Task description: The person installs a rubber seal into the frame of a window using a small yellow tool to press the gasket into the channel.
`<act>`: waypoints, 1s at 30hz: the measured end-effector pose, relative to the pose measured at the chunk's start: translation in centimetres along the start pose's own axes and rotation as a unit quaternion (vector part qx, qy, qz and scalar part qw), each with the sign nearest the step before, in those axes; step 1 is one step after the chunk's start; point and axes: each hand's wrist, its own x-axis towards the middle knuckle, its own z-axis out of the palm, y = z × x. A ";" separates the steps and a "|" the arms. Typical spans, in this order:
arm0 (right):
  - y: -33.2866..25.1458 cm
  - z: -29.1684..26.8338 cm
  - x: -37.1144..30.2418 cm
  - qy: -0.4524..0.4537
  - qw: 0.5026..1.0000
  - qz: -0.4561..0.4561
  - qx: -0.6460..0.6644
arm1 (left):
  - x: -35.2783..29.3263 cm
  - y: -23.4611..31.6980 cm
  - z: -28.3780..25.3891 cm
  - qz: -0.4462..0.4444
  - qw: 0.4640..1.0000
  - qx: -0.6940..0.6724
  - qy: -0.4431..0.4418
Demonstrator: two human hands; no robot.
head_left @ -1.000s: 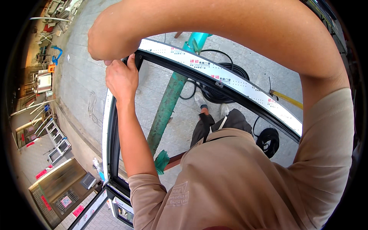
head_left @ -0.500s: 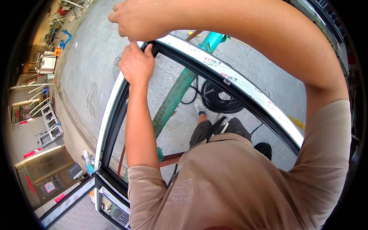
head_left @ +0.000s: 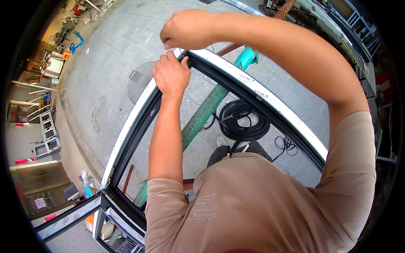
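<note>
Left hand (head_left: 171,76) is pressing a closed grip onto the black gasket (head_left: 190,64) at the window frame (head_left: 130,126) corner. Right hand (head_left: 187,28) is hovering just above, fingers pinched; contents unclear. Seating step is underway; next needs firm pressing along the channel. Cable coil (head_left: 244,120) is lying beyond on the floor.

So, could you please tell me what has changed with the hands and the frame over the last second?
The view has tilted, so the frame corner now sits lower and more central. The left hand stays gripping the corner, fingers on the black seal. The right hand, earlier at the far left, now hovers pinched just above the corner. The green post and cable coil below are unchanged.
</note>
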 end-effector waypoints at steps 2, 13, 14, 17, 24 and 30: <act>0.9 -1.0 -0.8 -0.026 0.999 -0.034 0.021 | -0.1 0.0 -0.2 -0.007 1.000 -0.009 -0.009; 0.4 0.3 0.2 0.067 0.994 0.046 -0.079 | 0.1 -0.5 0.3 -0.014 0.999 -0.008 -0.034; 0.7 0.7 0.4 0.088 0.989 0.061 -0.098 | 0.1 -0.8 0.5 -0.010 1.000 -0.003 -0.026; 1.9 2.7 2.5 0.083 0.983 0.159 -0.044 | 1.3 -0.7 1.6 0.083 0.996 -0.028 0.004; 3.4 4.4 5.7 -0.005 0.999 0.034 -0.024 | 0.5 -1.8 1.5 0.013 0.999 0.018 -0.029; 2.8 2.4 4.0 -0.084 0.984 0.024 -0.158 | 0.5 -1.3 1.6 0.014 1.000 0.015 -0.010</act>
